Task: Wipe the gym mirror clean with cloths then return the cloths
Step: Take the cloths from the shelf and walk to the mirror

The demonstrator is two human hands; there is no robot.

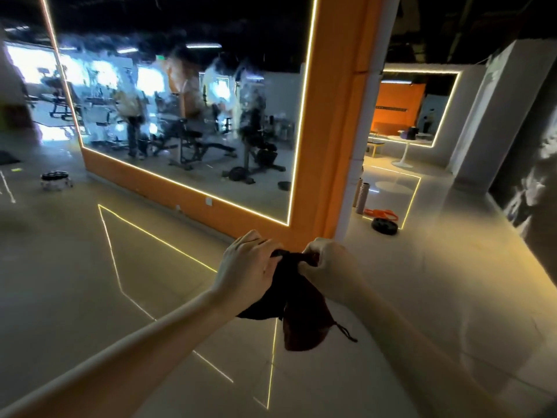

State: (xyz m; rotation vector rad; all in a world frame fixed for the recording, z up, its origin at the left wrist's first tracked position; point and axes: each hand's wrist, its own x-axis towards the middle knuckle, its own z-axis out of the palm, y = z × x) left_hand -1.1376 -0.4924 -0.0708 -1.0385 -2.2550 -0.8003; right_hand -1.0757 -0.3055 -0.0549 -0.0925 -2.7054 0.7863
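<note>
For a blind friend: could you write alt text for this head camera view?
A left hand and a right hand grip the top of a dark cloth hanging bunched between them. Ahead is a large gym mirror, edged with light on an orange wall.

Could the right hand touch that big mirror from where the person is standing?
Probably not yet. The right hand and left hand both grip a dark cloth well short of the mirror, with bare floor between. Nothing blocks the way; stepping closer should do.
</note>
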